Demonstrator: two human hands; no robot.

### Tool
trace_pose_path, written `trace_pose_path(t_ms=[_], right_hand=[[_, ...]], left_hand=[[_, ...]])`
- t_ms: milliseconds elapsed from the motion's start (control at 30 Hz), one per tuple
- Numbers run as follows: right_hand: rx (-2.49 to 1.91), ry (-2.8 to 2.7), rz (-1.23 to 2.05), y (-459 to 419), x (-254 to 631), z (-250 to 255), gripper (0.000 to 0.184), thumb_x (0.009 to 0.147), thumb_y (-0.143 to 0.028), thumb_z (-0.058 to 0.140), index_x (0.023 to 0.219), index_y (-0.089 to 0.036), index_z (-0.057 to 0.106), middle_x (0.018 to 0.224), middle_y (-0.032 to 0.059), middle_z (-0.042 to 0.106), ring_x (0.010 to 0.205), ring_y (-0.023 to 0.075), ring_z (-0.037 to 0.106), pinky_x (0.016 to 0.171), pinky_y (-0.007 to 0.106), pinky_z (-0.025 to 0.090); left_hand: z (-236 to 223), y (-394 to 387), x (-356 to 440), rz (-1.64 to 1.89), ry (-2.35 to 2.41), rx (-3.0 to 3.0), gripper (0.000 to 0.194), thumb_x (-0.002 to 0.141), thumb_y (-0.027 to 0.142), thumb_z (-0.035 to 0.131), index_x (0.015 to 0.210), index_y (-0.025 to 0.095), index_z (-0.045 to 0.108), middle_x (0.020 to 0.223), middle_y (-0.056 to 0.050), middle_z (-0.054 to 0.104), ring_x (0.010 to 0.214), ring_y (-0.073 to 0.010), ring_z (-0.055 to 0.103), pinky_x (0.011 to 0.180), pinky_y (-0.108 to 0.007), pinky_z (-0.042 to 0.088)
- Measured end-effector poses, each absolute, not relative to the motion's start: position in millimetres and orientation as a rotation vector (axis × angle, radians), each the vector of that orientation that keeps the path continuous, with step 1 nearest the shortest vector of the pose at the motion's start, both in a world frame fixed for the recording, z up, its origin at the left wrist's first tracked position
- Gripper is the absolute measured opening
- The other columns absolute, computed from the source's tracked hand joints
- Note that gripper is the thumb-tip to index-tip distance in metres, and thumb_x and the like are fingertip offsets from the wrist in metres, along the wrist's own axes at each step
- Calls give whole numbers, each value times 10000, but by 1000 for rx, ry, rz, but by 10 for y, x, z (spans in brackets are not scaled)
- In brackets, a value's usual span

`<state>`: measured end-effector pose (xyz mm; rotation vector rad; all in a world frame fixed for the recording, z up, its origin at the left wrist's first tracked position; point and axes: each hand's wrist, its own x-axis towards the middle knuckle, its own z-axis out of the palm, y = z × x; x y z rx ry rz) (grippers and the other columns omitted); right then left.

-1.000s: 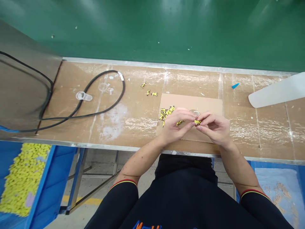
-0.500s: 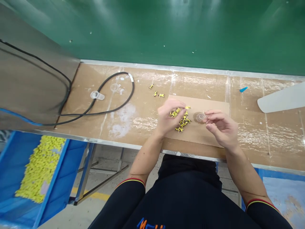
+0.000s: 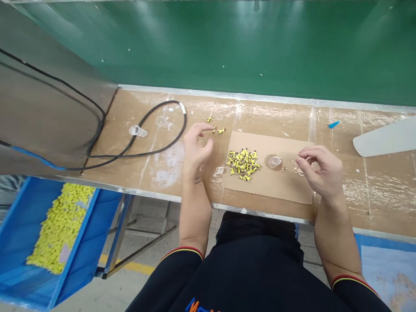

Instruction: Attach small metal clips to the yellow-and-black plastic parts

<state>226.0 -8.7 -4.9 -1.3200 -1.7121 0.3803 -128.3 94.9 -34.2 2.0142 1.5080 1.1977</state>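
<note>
My left hand (image 3: 196, 149) is over the table left of the cardboard sheet (image 3: 289, 193), thumb and forefinger apart with nothing between them. Just past its fingertips lie a few small yellow-and-black figures (image 3: 221, 130). A heap of similar yellow-and-black pieces (image 3: 243, 164) rests on the sheet's left part. Right of the heap stands a small clear cup (image 3: 274, 162). My right hand (image 3: 321, 171) is at the sheet's right side, thumb and fingertips drawn together beside a little pile of tiny pale pieces (image 3: 297, 169). Whatever those fingertips hold is too small to make out.
A black cable (image 3: 156, 151) loops over the table's left part, near a clear plastic cap (image 3: 138, 131). A blue bin (image 3: 78, 260) of yellow pieces stands below left. A blue pointed piece (image 3: 333, 124) and a white cylinder-like object (image 3: 386, 138) lie at right.
My left hand has moved left, away from the heap, and its fingers have parted. My right hand has moved right, from the clear cup to the pale pile.
</note>
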Motion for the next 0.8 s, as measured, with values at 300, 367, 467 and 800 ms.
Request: trace_pose_path(t_ms=[300, 367, 467, 800], right_hand=[[-1551, -2191, 610, -42, 2545, -165, 129, 939, -334, 695, 968, -251, 789, 958, 82, 757, 888, 273, 713, 802, 431, 551], [-1554, -2239, 663, -31, 2567, -173, 117, 918, -290, 697, 967, -260, 800, 941, 75, 758, 867, 263, 709, 797, 421, 549], [-1551, -2281, 676, -13, 2584, -175, 124, 913, -249, 685, 930, -266, 806, 912, 65, 759, 854, 248, 709, 773, 394, 544], [-1669, -2310, 665, -18, 2761, -140, 125, 912, -239, 675, 880, -221, 795, 884, 72, 754, 806, 232, 709, 762, 365, 537]], left_hand=[[-229, 744, -913, 377, 919, 2273, 352, 887, 247, 692, 1238, 237, 718, 1246, -96, 695, 1212, -278, 647, 1095, -489, 526], [-262, 745, -875, 388, 934, 2278, 277, 913, 227, 668, 1181, 234, 734, 1183, -86, 701, 1174, -260, 652, 1070, -459, 534], [-303, 760, -841, 432, 966, 2289, 167, 943, 194, 625, 1054, 215, 748, 1077, -70, 719, 1099, -235, 672, 1012, -410, 546], [-302, 786, -802, 481, 1015, 2276, 138, 977, 212, 586, 924, 188, 711, 966, -62, 737, 970, -218, 695, 900, -361, 537]])
